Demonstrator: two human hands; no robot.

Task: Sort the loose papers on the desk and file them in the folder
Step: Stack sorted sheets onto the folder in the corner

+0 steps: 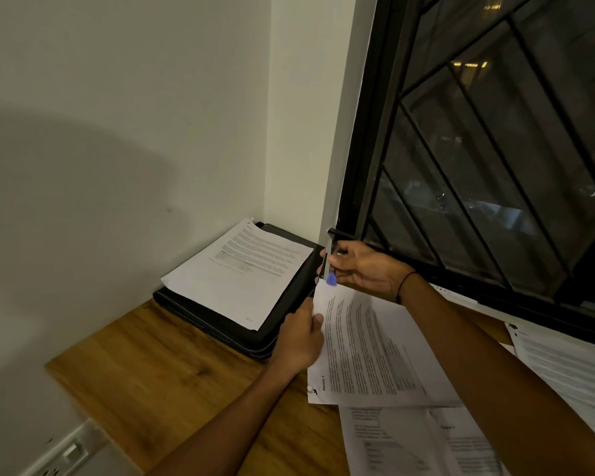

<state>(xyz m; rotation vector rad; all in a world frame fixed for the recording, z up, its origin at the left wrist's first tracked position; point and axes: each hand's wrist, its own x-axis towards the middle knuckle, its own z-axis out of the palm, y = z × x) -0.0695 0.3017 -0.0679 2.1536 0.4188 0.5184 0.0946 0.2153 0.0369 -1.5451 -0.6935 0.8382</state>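
A wooden desk [145, 365] sits in a corner between a pale wall and a dark barred window [495, 149]. The right hand [364, 266] has its fingers and thumb closed round a small black stapler [327, 266] with a blue tip, set at the top corner of a printed sheet [368, 352]. The left hand [298, 341] pinches that sheet's left edge, thumb on top, holding it just above the desk. Whether more than one page is in the pinch I cannot tell.

Just left of the hands, a black folder [220, 324] lies closed against the wall with another printed page [241, 273] on its cover. More loose papers [419, 441] lie on the desk below and to the right of the sheet.

The likely trouble: the stapler sits at the very corner, so it may bite too close to the edge and tear out, or miss a page if the pinched edges have slipped out of line. An elbow could also sweep the papers underneath.
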